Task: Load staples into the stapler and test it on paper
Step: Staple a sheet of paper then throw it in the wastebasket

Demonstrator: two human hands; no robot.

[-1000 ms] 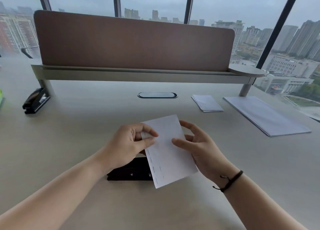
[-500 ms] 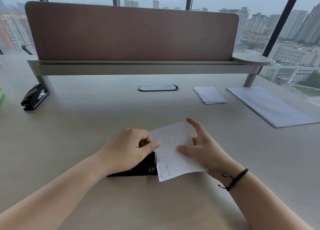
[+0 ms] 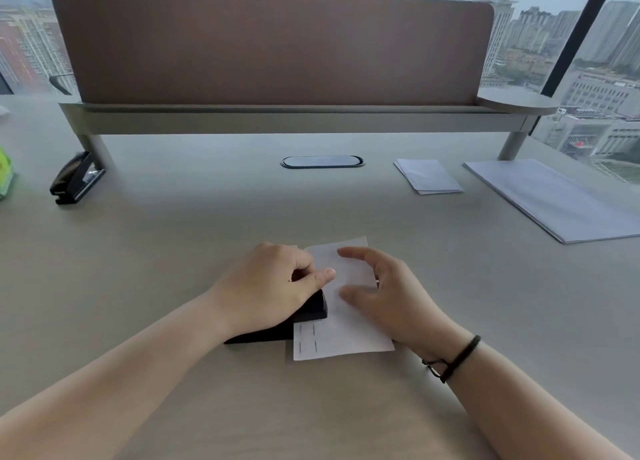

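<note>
Left hand (image 3: 273, 286) clasps black stapler (image 3: 311, 312); right hand (image 3: 384, 293), fingers loose, steadies paper slip (image 3: 343, 342); risk: slip skews, staple misfires

One head-worn wide-angle view looks forward and down, close over the pale grey desk (image 3: 173, 269), facing the far brown fabric divider panel (image 3: 273, 47).

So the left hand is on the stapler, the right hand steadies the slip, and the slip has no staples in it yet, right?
Not quite. The head view shows staples already in the paper slip, near its lower left corner. The left hand does press the black stapler, and the right hand steadies the slip.
</note>
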